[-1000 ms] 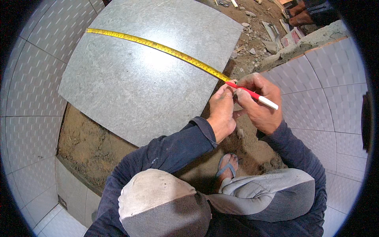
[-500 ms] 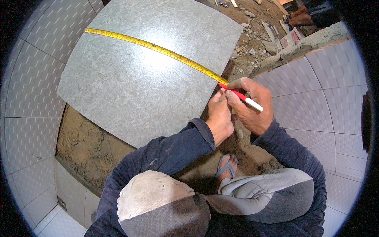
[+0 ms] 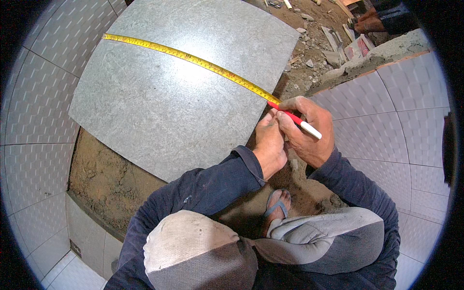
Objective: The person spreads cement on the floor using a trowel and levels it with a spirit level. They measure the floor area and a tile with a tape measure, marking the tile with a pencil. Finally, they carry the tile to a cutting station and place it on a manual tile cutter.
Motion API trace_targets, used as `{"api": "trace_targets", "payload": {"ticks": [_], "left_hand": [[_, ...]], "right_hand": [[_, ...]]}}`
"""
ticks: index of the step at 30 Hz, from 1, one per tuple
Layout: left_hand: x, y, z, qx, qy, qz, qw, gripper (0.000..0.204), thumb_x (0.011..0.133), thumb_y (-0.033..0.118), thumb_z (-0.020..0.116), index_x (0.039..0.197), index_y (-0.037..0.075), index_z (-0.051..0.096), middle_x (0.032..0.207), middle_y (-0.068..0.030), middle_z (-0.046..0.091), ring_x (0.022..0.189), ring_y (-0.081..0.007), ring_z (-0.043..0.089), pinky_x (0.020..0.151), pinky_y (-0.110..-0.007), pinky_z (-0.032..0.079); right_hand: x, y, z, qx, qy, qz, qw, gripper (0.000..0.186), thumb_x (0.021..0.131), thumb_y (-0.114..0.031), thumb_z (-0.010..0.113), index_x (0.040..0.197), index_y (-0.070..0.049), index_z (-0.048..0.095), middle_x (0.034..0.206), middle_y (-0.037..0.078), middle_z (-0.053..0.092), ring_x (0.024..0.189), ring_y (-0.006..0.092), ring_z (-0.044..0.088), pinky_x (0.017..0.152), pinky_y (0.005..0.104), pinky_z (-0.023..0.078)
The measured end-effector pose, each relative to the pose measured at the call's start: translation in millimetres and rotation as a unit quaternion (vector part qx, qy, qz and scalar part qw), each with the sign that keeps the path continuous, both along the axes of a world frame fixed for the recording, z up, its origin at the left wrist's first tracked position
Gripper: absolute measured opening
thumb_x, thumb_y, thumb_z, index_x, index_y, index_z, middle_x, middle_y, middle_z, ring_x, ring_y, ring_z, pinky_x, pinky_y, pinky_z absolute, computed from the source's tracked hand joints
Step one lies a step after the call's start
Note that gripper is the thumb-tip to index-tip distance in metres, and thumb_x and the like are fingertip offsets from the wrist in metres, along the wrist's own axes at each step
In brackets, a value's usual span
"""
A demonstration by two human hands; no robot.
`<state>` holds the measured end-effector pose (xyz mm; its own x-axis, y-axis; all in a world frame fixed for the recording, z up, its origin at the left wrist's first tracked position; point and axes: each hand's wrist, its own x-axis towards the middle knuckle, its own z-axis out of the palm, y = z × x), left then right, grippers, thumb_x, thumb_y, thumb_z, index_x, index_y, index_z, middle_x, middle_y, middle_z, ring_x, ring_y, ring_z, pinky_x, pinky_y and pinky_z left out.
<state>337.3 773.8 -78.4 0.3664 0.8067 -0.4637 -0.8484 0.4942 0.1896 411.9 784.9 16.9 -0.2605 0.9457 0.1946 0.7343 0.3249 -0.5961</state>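
A large grey floor tile [image 3: 145, 111] lies in front of me, with a yellow tape measure [image 3: 193, 59] stretched across it from the left edge to the right edge. At that right edge, my left hand [image 3: 270, 145] is closed where the blade ends; the tape's case is hidden behind my hands. My right hand [image 3: 311, 130] grips a red marker with a white end [image 3: 309, 129] between thumb and fingers. The marker's tip meets the tile's right edge, just below the blade. Both hands are close together, the right one partly covering the left fingers.
Textured white wall tiles [image 3: 43, 111] rise on the left, and more wall tiles [image 3: 377, 111] stand on the right below a rough mortar ledge [image 3: 377, 53]. Bare sand [image 3: 106, 174] borders the grey tile. Rubble [image 3: 309, 63] and another person's foot [image 3: 369, 24] are at the far right.
Almost nothing differs. The marker tip and both hands stay at the tile's right edge; the view has shifted very slightly.
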Motion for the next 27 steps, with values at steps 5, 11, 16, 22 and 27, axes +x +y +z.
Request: {"api": "trace_targets", "payload": {"ticks": [5, 11, 16, 22, 27], "left_hand": [[-1.7, 1.0, 5.7, -0.009, 0.008, -0.009, 1.0, 0.021, 0.107, 0.026, 0.043, 0.118, 0.011, 0.054, 0.105, -0.0048, 0.065, 0.095, -0.0152, 0.065, 0.076, -0.032, 0.056], [-0.4, 1.3, 2.4, -0.017, 0.003, -0.006, 1.0, 0.024, 0.108, 0.029, 0.041, 0.119, 0.012, 0.054, 0.107, -0.0046, 0.065, 0.095, -0.015, 0.065, 0.076, -0.032, 0.055], [-1.0, 0.9, 0.2, -0.002, 0.011, -0.01, 1.0, 0.024, 0.108, 0.029, 0.041, 0.12, 0.013, 0.054, 0.108, -0.0038, 0.065, 0.096, -0.015, 0.065, 0.075, -0.031, 0.054], [-3.9, 0.1, 0.0, -0.005, 0.016, -0.02, 1.0, 0.022, 0.107, 0.029, 0.044, 0.12, 0.015, 0.054, 0.109, -0.0025, 0.065, 0.097, -0.0142, 0.064, 0.073, -0.033, 0.052], [-1.2, 2.4, -0.2, 0.004, 0.034, -0.026, 0.999, 0.022, 0.106, 0.027, 0.043, 0.119, 0.014, 0.055, 0.107, -0.0022, 0.063, 0.098, -0.0151, 0.061, 0.08, -0.036, 0.051]], "right_hand": [[-1.0, -0.6, 0.5, -0.003, 0.006, -0.008, 1.0, 0.017, 0.084, -0.017, 0.069, 0.092, -0.002, 0.067, 0.083, 0.017, 0.066, 0.078, 0.0331, 0.067, 0.07, 0.0392, 0.051], [-2.4, 0.6, -3.0, -0.004, 0.015, -0.008, 1.0, 0.016, 0.083, -0.015, 0.069, 0.093, -0.002, 0.067, 0.083, 0.016, 0.066, 0.077, 0.0328, 0.067, 0.07, 0.0385, 0.051], [-1.4, 1.4, -5.8, 0.006, 0.017, -0.006, 1.0, 0.015, 0.083, -0.014, 0.069, 0.092, -0.002, 0.067, 0.082, 0.016, 0.066, 0.076, 0.0327, 0.066, 0.069, 0.0383, 0.051], [-3.2, 1.6, -2.9, -0.001, 0.013, 0.0, 1.0, 0.014, 0.083, -0.014, 0.069, 0.091, -0.002, 0.067, 0.081, 0.016, 0.066, 0.075, 0.032, 0.067, 0.068, 0.0378, 0.051], [2.0, 1.3, 0.0, -0.013, 0.061, -0.017, 0.998, 0.015, 0.085, -0.015, 0.069, 0.092, -0.001, 0.068, 0.079, 0.015, 0.068, 0.07, 0.0251, 0.068, 0.065, 0.0346, 0.052]]}}
